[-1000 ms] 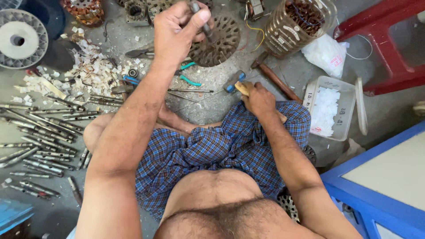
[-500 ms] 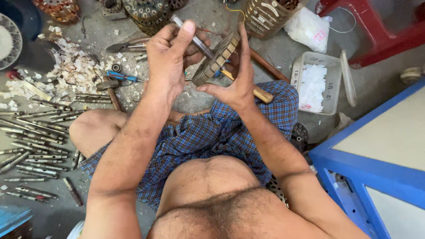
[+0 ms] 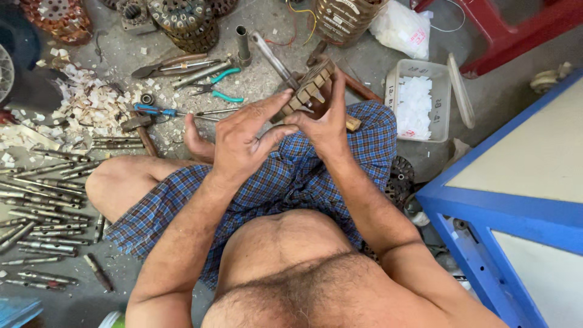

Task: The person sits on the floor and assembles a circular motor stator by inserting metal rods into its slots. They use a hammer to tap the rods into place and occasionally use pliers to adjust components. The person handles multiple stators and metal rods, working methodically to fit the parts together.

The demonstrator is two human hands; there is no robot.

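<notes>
A person sits cross-legged on a grey concrete floor (image 3: 516, 103), seen from above, wearing blue checked shorts (image 3: 291, 176). A blue-framed table (image 3: 504, 200) fills the lower right and a red plastic stool (image 3: 516, 30) stands at the top right. Rows of metal shafts (image 3: 36, 200) lie on the floor to the person's left, with wound motor stators (image 3: 182, 21) at the top. A clear plastic tub (image 3: 416, 100) of white pieces sits to the right. Teal-handled pliers (image 3: 215, 88) lie near a pile of pale paper scraps (image 3: 85, 106). Above the lap, the right hand (image 3: 328, 118) grips a slotted motor rotor (image 3: 306, 88) on its steel shaft, fingers curled round it. The left hand (image 3: 243, 143) is partly open, its forefinger stretched to touch the rotor
</notes>
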